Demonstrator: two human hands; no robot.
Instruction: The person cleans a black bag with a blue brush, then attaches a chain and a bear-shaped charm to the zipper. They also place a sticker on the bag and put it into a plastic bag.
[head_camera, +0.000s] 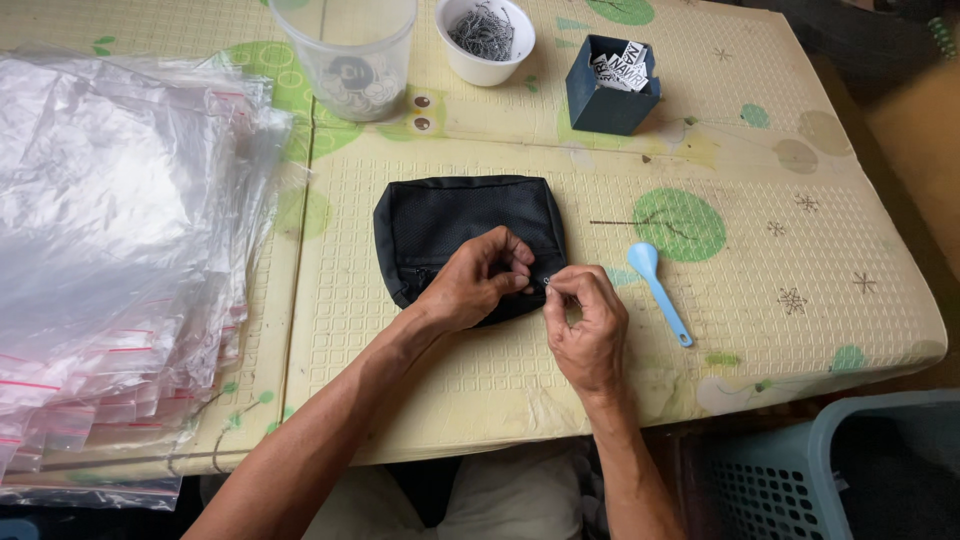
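Observation:
A small black fabric pouch (440, 215) lies flat on the pale yellow patterned mat (760, 330). My left hand (478, 280) rests on the pouch's lower right part, fingers curled and pinching near its zipper end. My right hand (585, 320) is just off the pouch's right edge, thumb and forefinger pinched on a tiny metal piece (546, 281) at the zipper. The two hands almost touch there.
A thick stack of clear plastic bags (110, 250) covers the left side. At the back stand a clear plastic cup (345, 55), a white bowl of small metal pieces (485, 35) and a dark blue box of paper tags (610, 85). A light blue spoon (660, 290) lies right of my hands. A blue-grey basket (830, 470) sits lower right.

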